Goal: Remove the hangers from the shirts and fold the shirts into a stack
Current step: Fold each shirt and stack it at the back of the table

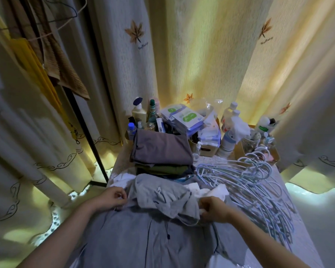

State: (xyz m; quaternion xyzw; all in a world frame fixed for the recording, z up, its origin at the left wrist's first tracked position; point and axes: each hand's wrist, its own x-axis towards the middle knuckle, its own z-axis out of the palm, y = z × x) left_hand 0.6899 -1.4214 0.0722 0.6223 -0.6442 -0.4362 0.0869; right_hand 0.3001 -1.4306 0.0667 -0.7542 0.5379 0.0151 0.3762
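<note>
The grey shirt (143, 238) lay on the table, hanger already off, before the stack of folded shirts (161, 149). The left hand (112, 198) and right hand (213, 210) pinched its shoulders with curled fingers. Next, probably, a fold of the sides inward.

I see tissue packs (182, 116) at the tabletop's (121, 157) far end. Lotion bottle (138, 111) left of them, clear bottles (231, 115) right, leaf-print curtain (201, 55) behind. Black rack (89, 105) with brown towel (66, 64) far left.

Grey shirt (143, 238), pale-blue hangers (249, 182)
</note>
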